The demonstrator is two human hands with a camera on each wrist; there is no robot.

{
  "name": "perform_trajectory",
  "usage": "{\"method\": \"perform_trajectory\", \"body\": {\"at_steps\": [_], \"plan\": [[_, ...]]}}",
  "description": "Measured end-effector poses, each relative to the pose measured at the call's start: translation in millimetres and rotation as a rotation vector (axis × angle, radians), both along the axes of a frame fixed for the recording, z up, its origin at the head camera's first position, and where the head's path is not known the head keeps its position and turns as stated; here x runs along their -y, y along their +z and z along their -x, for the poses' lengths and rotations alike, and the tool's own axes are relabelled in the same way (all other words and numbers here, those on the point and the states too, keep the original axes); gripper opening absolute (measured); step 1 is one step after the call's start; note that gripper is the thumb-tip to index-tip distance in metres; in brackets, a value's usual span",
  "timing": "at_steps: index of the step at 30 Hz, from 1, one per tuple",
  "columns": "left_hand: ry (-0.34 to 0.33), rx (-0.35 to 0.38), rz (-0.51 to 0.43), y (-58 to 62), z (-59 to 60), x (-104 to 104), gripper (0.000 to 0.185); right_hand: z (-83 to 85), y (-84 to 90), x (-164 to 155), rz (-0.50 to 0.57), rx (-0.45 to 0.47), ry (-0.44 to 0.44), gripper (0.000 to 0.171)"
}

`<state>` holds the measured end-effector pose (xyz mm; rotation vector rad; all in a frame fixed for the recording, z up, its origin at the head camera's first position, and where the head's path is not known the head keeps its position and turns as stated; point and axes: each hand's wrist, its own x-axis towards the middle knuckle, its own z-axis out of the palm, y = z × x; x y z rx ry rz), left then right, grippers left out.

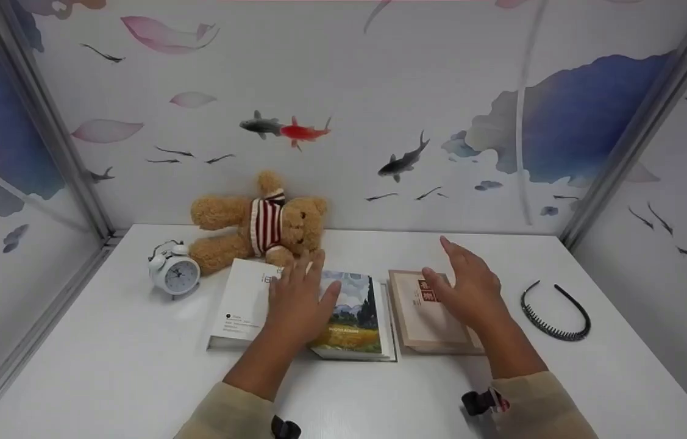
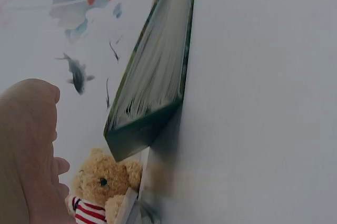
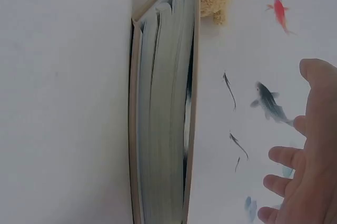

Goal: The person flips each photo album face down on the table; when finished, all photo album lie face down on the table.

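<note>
My left hand (image 1: pixel 299 299) is held with fingers extended over the gap between a white book (image 1: pixel 236 311) and a book with a painted landscape cover (image 1: pixel 355 320). From the left wrist view, the hand (image 2: pixel 29 150) appears raised off the thick, dark-spined book (image 2: pixel 152 66). Over a beige book (image 1: pixel 407 317) with red label squares is my right hand (image 1: pixel 471 289), its fingers spread and thumb apart. In the right wrist view that hand (image 3: pixel 316 150) appears apart from the book's pages (image 3: pixel 166 108). Neither hand holds anything.
A brown teddy bear (image 1: pixel 267 225) in a striped shirt lies against the back wall. Left of the books stands a white twin-bell alarm clock (image 1: pixel 177 275). A black toothed headband (image 1: pixel 562 332) lies at the right. Printed panels enclose the white table (image 1: pixel 105 366) on three sides.
</note>
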<state>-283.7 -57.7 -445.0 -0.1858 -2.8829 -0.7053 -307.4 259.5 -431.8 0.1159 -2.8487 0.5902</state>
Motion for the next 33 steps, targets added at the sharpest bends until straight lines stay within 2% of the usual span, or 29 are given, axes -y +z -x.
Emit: {"method": "perform_trajectory", "body": {"at_steps": [7, 11, 17, 24, 27, 33], "plan": [[-0.116, 0.087, -0.279, 2.3, -10.2, -33.5, 0.074, -6.9, 1.9, -24.1, 0.183, 0.018, -0.001, 0.084], [-0.139, 0.170, -0.425, 4.8, -14.5, -54.0, 0.075, -10.0, 3.3, -38.6, 0.251, 0.059, -0.019, 0.083], [-0.158, 0.248, -0.618, 6.9, -21.7, -88.2, 0.074, -11.3, 1.3, -58.2, 0.356, 0.105, -0.020, 0.080], [-0.171, 0.422, -0.870, 4.0, -28.5, -127.2, 0.082, -9.2, -10.6, -69.0, 0.742, 0.274, 0.065, 0.074], [-0.159, 0.490, -0.927, -0.6, -31.4, -135.2, 0.085, -7.7, -17.5, -69.3, 0.813, 0.331, 0.060, 0.075], [-0.136, 0.577, -0.983, -11.4, -36.5, -136.2, 0.088, -6.6, -30.1, -69.7, 0.830, 0.413, 0.048, 0.084]]}}
